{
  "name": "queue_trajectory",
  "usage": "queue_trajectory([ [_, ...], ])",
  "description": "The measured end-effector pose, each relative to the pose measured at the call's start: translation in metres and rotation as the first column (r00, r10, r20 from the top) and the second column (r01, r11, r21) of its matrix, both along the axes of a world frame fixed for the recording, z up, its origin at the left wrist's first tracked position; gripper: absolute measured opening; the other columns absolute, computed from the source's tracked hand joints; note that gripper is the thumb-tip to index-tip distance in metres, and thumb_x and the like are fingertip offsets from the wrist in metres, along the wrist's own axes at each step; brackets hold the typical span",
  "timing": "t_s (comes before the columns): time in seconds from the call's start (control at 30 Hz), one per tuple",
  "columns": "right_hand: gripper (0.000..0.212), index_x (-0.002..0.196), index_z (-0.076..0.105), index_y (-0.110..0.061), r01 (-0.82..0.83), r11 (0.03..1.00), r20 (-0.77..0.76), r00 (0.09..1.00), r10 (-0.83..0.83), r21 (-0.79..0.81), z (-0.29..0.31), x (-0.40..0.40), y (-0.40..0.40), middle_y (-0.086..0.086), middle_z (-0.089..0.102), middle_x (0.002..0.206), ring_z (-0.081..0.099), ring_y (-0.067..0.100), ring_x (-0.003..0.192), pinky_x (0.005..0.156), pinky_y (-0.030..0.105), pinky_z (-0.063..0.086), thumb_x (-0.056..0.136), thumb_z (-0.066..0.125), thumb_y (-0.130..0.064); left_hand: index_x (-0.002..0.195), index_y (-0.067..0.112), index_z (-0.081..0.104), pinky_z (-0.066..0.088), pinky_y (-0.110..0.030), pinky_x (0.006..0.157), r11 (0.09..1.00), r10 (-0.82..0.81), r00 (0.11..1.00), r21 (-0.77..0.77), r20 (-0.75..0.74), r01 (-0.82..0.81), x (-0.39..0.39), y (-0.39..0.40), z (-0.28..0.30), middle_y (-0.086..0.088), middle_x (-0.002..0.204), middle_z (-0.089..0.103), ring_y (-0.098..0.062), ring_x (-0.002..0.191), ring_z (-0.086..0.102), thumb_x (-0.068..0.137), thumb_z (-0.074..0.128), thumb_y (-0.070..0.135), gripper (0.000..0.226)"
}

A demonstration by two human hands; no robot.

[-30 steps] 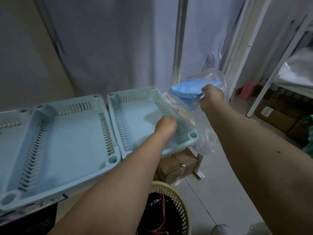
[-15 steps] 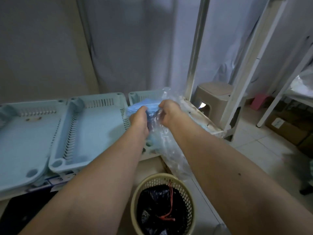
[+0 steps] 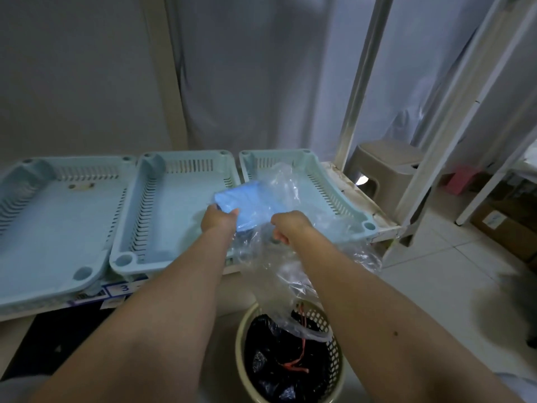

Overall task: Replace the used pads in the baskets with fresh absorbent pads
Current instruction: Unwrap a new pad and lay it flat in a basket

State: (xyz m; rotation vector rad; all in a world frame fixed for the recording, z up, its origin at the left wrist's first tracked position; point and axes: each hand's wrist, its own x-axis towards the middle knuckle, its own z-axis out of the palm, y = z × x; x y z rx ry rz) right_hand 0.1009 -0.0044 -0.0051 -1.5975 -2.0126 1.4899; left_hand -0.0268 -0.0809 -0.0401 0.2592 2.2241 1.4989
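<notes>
The left hand (image 3: 218, 222) now pinches the blue pads (image 3: 247, 203) half out of the bag (image 3: 290, 199) the right hand (image 3: 290, 228) grips, over 3 bare baskets (image 3: 174, 251), so laying can start.

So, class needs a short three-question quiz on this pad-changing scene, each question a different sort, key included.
1. True or false: the left hand grips the blue pad stack.
2. What does the right hand hold? A) clear plastic bag B) a stool C) a basket
3. Fill in: three light blue baskets sit side by side on the ____.

Key: 1 true; 2 A; 3 shelf
</notes>
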Motion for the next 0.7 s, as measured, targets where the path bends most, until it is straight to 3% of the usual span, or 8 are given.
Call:
queue_trajectory([
  [0.13,0.018,0.066,0.056,-0.006,-0.010,1.000,0.016,1.000,0.010,0.012,-0.003,0.003,0.004,0.014,0.063,0.066,0.046,0.025,0.050,0.061,0.029,0.040,0.081,0.054,-0.017,0.138,0.016,0.039,0.048,-0.035,0.090,0.986,-0.069,0.998,-0.150,-0.010,0.067,0.009,0.003,0.008,-0.007,0.130,0.052,-0.031,0.117,0.053,0.079,0.071,0.038,0.071],
  [0.2,0.024,0.060,0.054,-0.006,0.005,1.000,-0.010,1.000,-0.005,0.000,0.002,0.004,0.003,0.013,0.059,0.061,0.044,0.024,0.050,0.062,0.030,0.038,0.082,0.053,-0.015,0.137,0.022,0.039,0.042,-0.032,0.080,0.938,-0.161,0.980,-0.326,-0.113,0.116,0.014,0.006,0.017,-0.009,0.131,0.049,-0.030,0.117,0.050,0.079,0.064,0.042,0.066],
  [0.27,0.025,0.057,0.055,-0.005,0.015,1.000,-0.054,0.998,-0.015,-0.001,0.006,0.004,0.003,0.014,0.059,0.062,0.052,0.027,0.058,0.064,0.033,0.039,0.080,0.054,-0.013,0.135,0.027,0.042,0.038,-0.032,0.076,0.917,-0.217,0.955,-0.377,-0.202,0.129,0.019,0.006,0.023,-0.008,0.132,0.045,-0.029,0.119,0.046,0.080,0.060,0.039,0.059],
  [0.4,0.017,0.065,0.058,-0.004,0.059,0.998,-0.089,0.994,-0.057,0.014,0.012,0.007,0.006,0.014,0.065,0.069,0.062,0.029,0.071,0.066,0.035,0.046,0.079,0.056,-0.011,0.136,0.030,0.048,0.044,-0.036,0.099,0.907,-0.337,0.894,-0.355,-0.295,0.224,0.028,0.003,0.025,-0.004,0.143,0.039,-0.028,0.122,0.048,0.085,0.059,0.033,0.052],
  [0.53,0.028,0.066,0.056,-0.007,-0.116,0.993,0.188,0.976,0.115,-0.007,0.027,0.028,0.002,0.008,0.060,0.070,0.052,0.019,0.061,0.060,0.025,0.042,0.091,0.052,-0.019,0.117,0.028,0.065,0.050,-0.039,0.091,0.859,-0.471,0.775,-0.421,-0.422,0.293,0.044,-0.002,0.031,-0.002,0.120,0.062,-0.025,0.107,0.058,0.092,0.052,0.032,0.028],
  [0.6,0.038,0.073,0.061,-0.004,-0.236,0.959,0.342,0.898,0.277,-0.157,0.034,0.045,-0.004,0.007,0.059,0.072,0.051,0.014,0.062,0.061,0.022,0.043,0.095,0.052,-0.035,0.119,0.028,0.063,0.050,-0.040,0.089,0.820,-0.533,0.687,-0.501,-0.494,0.277,0.054,-0.006,0.032,-0.004,0.118,0.061,-0.026,0.109,0.056,0.092,0.052,0.035,0.031],
  [0.7,0.054,0.105,0.062,0.000,-0.366,0.893,0.491,0.746,0.450,-0.263,0.038,0.066,-0.006,0.010,0.065,0.080,0.058,0.015,0.066,0.059,0.021,0.050,0.088,0.060,-0.052,0.127,0.025,0.056,0.048,-0.040,0.089,0.759,-0.618,0.584,-0.593,-0.527,0.268,0.066,-0.009,0.030,-0.009,0.123,0.053,-0.029,0.114,0.050,0.090,0.054,0.036,0.038],
])
